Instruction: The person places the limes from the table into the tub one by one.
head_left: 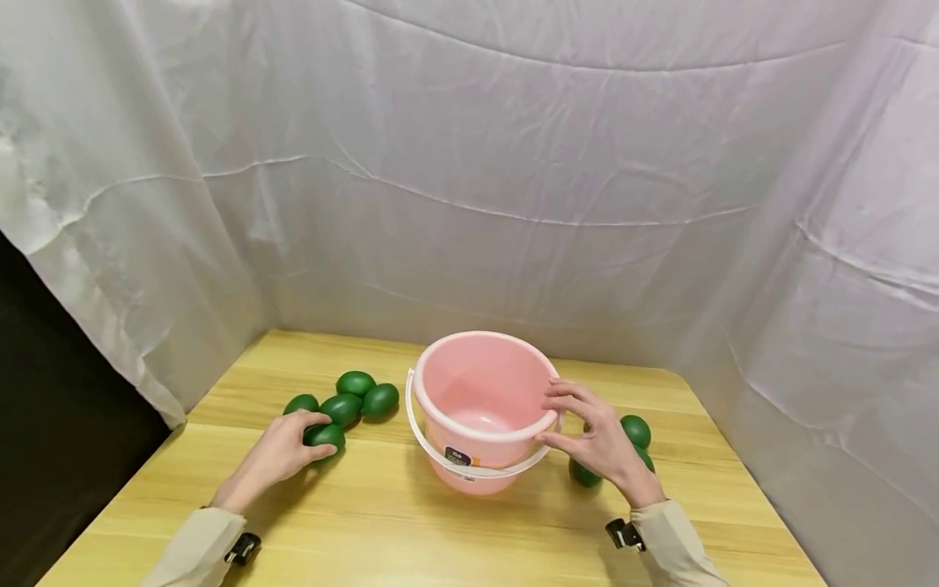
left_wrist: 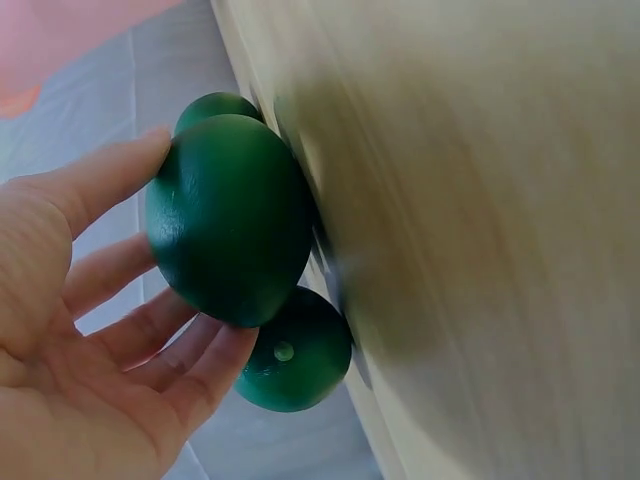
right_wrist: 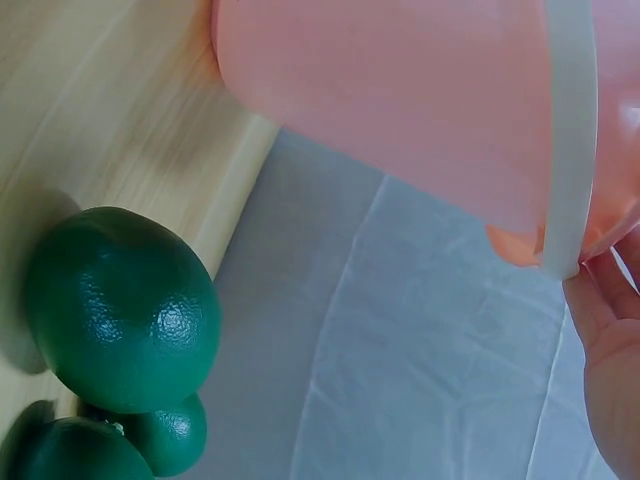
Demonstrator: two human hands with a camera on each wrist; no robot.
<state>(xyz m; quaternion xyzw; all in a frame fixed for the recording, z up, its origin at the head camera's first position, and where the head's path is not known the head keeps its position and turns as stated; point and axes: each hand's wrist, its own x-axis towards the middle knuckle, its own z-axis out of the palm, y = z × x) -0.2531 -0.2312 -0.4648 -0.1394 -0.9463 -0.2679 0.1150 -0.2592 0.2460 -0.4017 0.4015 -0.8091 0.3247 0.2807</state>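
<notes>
In the head view my left hand (head_left: 286, 447) is at the left of the table, gripping the nearest of several green limes (head_left: 328, 440). The left wrist view has the thumb on one end of this lime (left_wrist: 230, 220) and fingertips against the other. My right hand (head_left: 597, 436) holds the right side of a pink bucket (head_left: 477, 379) by its rim, the fingers reaching over inside and the thumb outside. The bucket's white handle (head_left: 420, 436) hangs down across its front. In the right wrist view, fingers are beside the handle's end at the rim.
Other limes (head_left: 355, 383) lie clustered behind the left hand. More limes (head_left: 635, 430) sit right of the bucket, partly hidden by my right hand. The wooden table (head_left: 381, 522) is bordered by pale cloth (head_left: 477, 244) at the back and sides.
</notes>
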